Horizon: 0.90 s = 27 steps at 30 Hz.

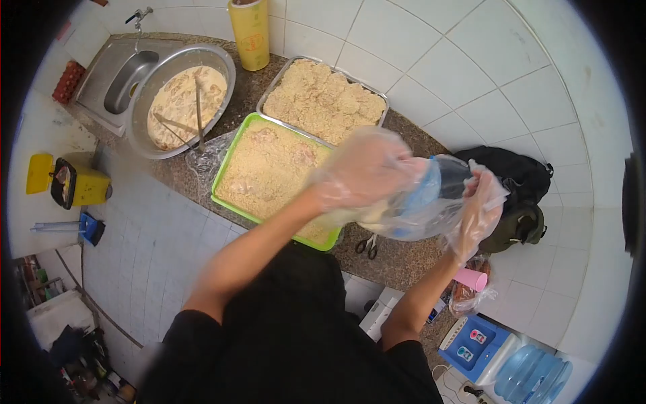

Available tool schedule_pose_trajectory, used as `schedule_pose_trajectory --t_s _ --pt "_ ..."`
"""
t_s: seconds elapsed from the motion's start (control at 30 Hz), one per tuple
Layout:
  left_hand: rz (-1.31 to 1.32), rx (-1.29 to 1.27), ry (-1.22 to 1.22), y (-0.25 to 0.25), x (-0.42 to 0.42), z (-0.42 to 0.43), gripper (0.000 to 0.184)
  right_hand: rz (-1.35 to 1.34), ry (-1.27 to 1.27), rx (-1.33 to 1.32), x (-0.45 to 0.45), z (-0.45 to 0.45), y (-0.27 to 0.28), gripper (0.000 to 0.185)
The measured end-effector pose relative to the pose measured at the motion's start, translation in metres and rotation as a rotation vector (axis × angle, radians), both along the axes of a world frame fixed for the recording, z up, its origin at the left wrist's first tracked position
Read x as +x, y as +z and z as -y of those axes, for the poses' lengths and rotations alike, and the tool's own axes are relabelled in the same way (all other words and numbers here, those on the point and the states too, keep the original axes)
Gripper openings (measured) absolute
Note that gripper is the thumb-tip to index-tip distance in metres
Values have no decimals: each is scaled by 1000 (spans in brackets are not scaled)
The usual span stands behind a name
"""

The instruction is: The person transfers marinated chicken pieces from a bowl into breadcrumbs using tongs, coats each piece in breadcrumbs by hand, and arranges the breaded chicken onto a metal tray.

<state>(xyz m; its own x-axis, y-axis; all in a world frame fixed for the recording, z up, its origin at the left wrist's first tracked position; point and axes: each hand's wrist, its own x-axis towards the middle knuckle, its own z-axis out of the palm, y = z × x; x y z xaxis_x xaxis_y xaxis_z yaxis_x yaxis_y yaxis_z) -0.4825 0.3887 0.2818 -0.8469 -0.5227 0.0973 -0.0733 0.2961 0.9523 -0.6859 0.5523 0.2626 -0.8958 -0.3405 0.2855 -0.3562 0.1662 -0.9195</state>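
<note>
My left hand, in a clear plastic glove, is somewhat blurred and closed on one side of a clear plastic bag with blue on it. Also gloved, my right hand grips the bag's other side, its fingers bent. The bag is stretched between them above the right part of the counter. Beneath my left hand and forearm lies a green tray of pale crumbs with some pinkish pieces. Behind it, a metal tray holds crumb-coated pieces.
A metal bowl of batter with tongs stands by the sink. Nearby are a yellow roll, black scissors, a pink cup, a dark bag and a blue-white water dispenser. A yellow bin stands on the floor.
</note>
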Motion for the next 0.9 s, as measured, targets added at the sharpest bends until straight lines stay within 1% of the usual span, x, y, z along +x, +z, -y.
schedule_pose_trajectory --t_s 0.03,0.1,0.13,0.17,0.2,0.27,0.3,0.33,0.37,0.4,0.43,0.47,0.5,0.57,0.6,0.63,0.67,0.7,0.77,0.8,0.87,0.9 --pt "16 -58 35 1 -17 -8 36 27 0 19 -11 6 2 34" --pt "-57 -171 226 -5 -51 -36 32 44 77 -31 -37 24 -8 35" --pt "-116 -153 206 -12 -63 -46 30 53 113 -56 -50 28 -15 35" --pt "-176 -133 184 -21 -74 -55 28 -11 158 123 -69 25 -26 34" --pt "-241 -113 158 -33 -77 -63 26 -174 114 219 -66 25 -29 36" --pt "-380 -262 190 -74 -68 -78 25 -516 24 399 -53 18 -29 43" --pt "-281 -258 125 -83 -50 -74 25 -423 -66 413 -9 21 -8 46" --pt "-181 -261 59 -91 -33 -69 24 -499 -126 377 16 21 -3 43" --pt "84 -180 -94 -97 5 -56 25 -569 -192 338 36 20 -4 39" --pt "194 -111 13 -132 29 -49 23 -590 -196 318 56 20 -10 33" --pt "283 -324 177 -175 62 -37 21 -608 -209 301 74 20 -18 27" --pt "277 -457 330 -209 98 -22 22 -588 -45 229 89 23 -36 21" --pt "340 -504 507 -233 129 -10 22 -565 116 156 104 26 -57 16" --pt "674 -574 666 -242 158 17 22 -176 464 269 134 49 -83 13" --pt "711 -599 628 -259 170 30 23 -58 582 246 141 62 -108 14" --pt "748 -622 590 -288 181 40 25 59 700 221 146 73 -140 15" --pt "783 -647 555 -305 186 48 26 95 752 221 151 81 -173 16" --pt "794 -664 545 -308 186 51 27 131 807 221 157 89 -196 17" --pt "820 -694 522 -312 185 54 28 183 819 276 172 100 -208 16" --pt "780 -680 552 -321 189 55 28 211 823 307 181 105 -213 16" --pt "693 -647 612 -337 194 56 27 83 823 304 194 123 -221 17" --pt "646 -597 654 -326 196 55 28 16 817 298 199 137 -226 18"
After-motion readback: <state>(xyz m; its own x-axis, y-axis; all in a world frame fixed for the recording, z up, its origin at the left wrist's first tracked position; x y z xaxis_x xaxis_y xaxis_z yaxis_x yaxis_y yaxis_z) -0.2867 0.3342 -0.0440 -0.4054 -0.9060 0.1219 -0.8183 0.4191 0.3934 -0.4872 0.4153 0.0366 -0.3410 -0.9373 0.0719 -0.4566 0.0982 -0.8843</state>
